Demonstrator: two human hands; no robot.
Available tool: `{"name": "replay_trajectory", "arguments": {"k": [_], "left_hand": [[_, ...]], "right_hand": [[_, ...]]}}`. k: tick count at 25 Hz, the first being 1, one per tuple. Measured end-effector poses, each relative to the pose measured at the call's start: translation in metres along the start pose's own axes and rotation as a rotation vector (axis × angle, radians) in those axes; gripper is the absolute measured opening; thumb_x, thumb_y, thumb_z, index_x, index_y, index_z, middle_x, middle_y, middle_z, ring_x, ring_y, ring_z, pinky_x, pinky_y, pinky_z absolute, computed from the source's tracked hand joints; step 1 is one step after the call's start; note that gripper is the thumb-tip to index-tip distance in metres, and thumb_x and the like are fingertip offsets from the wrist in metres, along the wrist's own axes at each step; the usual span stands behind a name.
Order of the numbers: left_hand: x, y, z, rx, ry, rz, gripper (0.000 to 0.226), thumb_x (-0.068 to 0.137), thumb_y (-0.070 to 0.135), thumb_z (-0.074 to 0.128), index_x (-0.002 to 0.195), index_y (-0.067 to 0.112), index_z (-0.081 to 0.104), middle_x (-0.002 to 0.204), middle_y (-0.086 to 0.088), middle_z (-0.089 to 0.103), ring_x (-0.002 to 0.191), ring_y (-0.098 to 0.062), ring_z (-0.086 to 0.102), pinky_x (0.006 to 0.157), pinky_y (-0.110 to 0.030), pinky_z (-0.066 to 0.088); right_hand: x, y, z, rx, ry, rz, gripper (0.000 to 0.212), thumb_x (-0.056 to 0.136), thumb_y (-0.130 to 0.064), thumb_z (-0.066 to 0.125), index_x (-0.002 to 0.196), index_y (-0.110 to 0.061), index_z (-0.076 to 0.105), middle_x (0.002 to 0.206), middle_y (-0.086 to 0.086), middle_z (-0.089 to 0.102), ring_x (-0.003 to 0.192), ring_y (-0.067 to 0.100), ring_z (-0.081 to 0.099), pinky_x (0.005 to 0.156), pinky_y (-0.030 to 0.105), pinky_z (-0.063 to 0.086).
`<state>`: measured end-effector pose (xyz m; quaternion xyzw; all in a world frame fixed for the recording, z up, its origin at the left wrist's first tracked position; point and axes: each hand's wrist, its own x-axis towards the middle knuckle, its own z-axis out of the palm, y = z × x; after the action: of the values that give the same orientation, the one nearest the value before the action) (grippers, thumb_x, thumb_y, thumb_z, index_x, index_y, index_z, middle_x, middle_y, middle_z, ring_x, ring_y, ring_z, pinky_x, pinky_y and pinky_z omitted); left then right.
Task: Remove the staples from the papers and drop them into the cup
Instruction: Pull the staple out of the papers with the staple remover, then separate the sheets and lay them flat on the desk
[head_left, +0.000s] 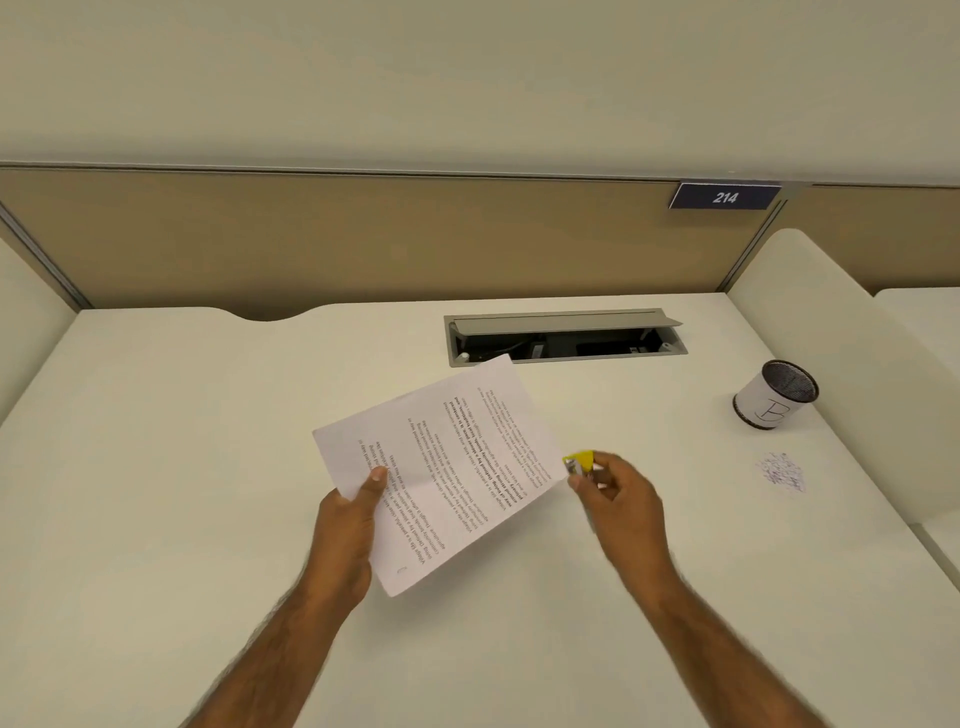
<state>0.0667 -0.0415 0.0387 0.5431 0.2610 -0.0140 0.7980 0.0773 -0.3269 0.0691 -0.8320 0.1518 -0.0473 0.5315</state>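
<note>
As one cup (768, 411) stands, two hands (345, 525) (621, 499) grip sheaf (447, 467) and remover (579, 461).

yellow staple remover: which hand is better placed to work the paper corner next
Right. The right hand pinches the small yellow staple remover by the corner of the white printed papers; the left hand grips them.

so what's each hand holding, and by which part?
Left hand grips the papers at their left edge, thumb on top. Right hand pinches the yellow staple remover by its rear end; its front sits at the papers' right corner.
</note>
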Motion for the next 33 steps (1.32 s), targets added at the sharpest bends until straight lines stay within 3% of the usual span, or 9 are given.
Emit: {"name": "replay_trajectory", "arguments": {"k": [5, 10, 14, 22, 24, 26, 28, 30, 33], "left_hand": [[0.012, -0.007, -0.017, 0.04, 0.024, -0.055, 0.015, 0.103, 0.023, 0.065, 0.114, 0.026, 0.074, 0.106, -0.004, 0.083, 0.087, -0.026, 0.081, 0.06, -0.034, 0.065], [0.02, -0.01, -0.022, 0.073, 0.008, -0.106, 0.02, 0.091, 0.034, 0.072, 0.109, 0.028, 0.079, 0.108, -0.009, 0.083, 0.088, -0.031, 0.081, 0.06, -0.035, 0.065], [0.032, -0.006, -0.022, 0.085, 0.028, -0.124, 0.023, 0.091, 0.035, 0.072, 0.112, 0.027, 0.078, 0.111, -0.01, 0.082, 0.091, -0.032, 0.081, 0.063, -0.037, 0.066], [0.046, 0.009, -0.001, 0.05, 0.038, -0.108, 0.02, 0.103, 0.024, 0.065, 0.121, 0.021, 0.073, 0.112, -0.005, 0.082, 0.097, -0.026, 0.08, 0.067, -0.034, 0.066], [0.045, 0.013, 0.005, 0.034, 0.061, -0.104, 0.018, 0.103, 0.022, 0.065, 0.119, 0.02, 0.073, 0.108, -0.004, 0.083, 0.092, -0.024, 0.081, 0.066, -0.034, 0.065], [0.043, 0.018, 0.012, 0.032, 0.072, -0.107, 0.015, 0.104, 0.021, 0.065, 0.116, 0.02, 0.073, 0.105, -0.003, 0.083, 0.09, -0.023, 0.081, 0.068, -0.037, 0.064], [0.041, 0.023, 0.019, 0.022, 0.075, -0.107, 0.014, 0.104, 0.019, 0.065, 0.116, 0.018, 0.073, 0.105, -0.004, 0.083, 0.091, -0.024, 0.081, 0.074, -0.039, 0.064], [0.036, 0.029, 0.025, 0.009, 0.06, -0.097, 0.013, 0.105, 0.018, 0.064, 0.115, 0.017, 0.073, 0.105, -0.004, 0.083, 0.091, -0.023, 0.081, 0.076, -0.039, 0.064], [0.026, 0.034, 0.033, 0.005, 0.03, -0.084, 0.011, 0.106, 0.019, 0.062, 0.109, 0.02, 0.072, 0.098, 0.0, 0.084, 0.084, -0.019, 0.081, 0.066, -0.034, 0.065]], "right_hand": [[0.098, 0.005, 0.015, -0.036, -0.044, 0.001, 0.035, 0.09, -0.019, 0.073, 0.124, -0.024, 0.07, 0.106, -0.002, 0.073, 0.088, 0.011, 0.064, 0.081, 0.025, 0.048], [0.17, 0.025, 0.051, -0.443, -0.214, 0.014, 0.064, 0.087, -0.019, 0.077, 0.145, -0.018, 0.051, 0.126, 0.014, 0.058, 0.114, 0.031, 0.06, 0.103, 0.043, 0.047], [0.206, 0.035, 0.074, -0.688, -0.298, -0.073, 0.065, 0.086, -0.022, 0.076, 0.145, -0.014, 0.05, 0.134, 0.017, 0.053, 0.122, 0.035, 0.055, 0.102, 0.041, 0.046], [0.212, 0.034, 0.084, -0.825, -0.255, -0.252, 0.055, 0.095, -0.03, 0.064, 0.146, -0.017, 0.047, 0.133, 0.015, 0.056, 0.122, 0.034, 0.054, 0.1, 0.045, 0.046], [0.186, 0.015, 0.08, -0.697, -0.115, -0.377, 0.039, 0.098, -0.025, 0.06, 0.135, -0.012, 0.059, 0.127, 0.014, 0.062, 0.117, 0.032, 0.058, 0.099, 0.043, 0.046], [0.136, -0.01, 0.078, -0.424, -0.045, -0.67, 0.026, 0.097, -0.024, 0.06, 0.115, -0.01, 0.071, 0.11, 0.009, 0.07, 0.105, 0.025, 0.063, 0.095, 0.039, 0.047], [0.074, -0.026, 0.075, -0.313, -0.184, -0.958, 0.032, 0.095, -0.041, 0.062, 0.111, -0.014, 0.071, 0.103, 0.003, 0.071, 0.1, 0.018, 0.061, 0.091, 0.036, 0.046], [0.019, -0.032, 0.074, -0.392, -0.344, -1.11, 0.047, 0.09, -0.055, 0.064, 0.12, -0.018, 0.065, 0.109, -0.001, 0.067, 0.102, 0.017, 0.059, 0.087, 0.033, 0.044], [-0.027, -0.034, 0.075, -0.518, -0.32, -1.18, 0.038, 0.095, -0.041, 0.065, 0.124, -0.016, 0.064, 0.109, 0.0, 0.067, 0.097, 0.021, 0.061, 0.081, 0.035, 0.047]]}}
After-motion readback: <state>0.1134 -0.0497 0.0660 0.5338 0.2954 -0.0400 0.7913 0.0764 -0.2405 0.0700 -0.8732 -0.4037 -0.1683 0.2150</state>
